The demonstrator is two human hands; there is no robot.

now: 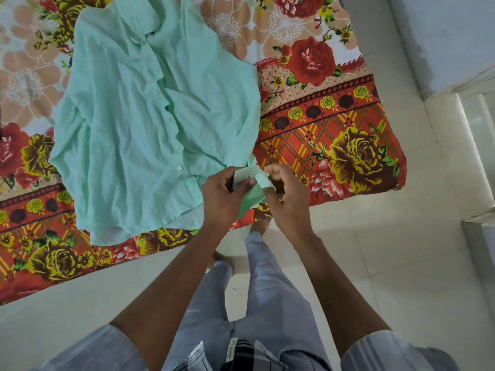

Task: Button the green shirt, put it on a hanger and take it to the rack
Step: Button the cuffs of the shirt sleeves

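Green shirt (139, 116) flat (collar away)

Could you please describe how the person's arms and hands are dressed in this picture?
Both hands, the left hand and right hand, are bare, with no gloves, rings or watch visible. The forearms are uncovered; short pale grey-blue striped sleeves end near the elbows.

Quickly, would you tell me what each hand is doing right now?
Left hand: closed, pinching the cuff of the green shirt.
Right hand: closed on the same cuff.

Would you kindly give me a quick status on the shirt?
Both hands, left and right, pinching the cuff. Green shirt flat on bedsheet. No hanger visible.
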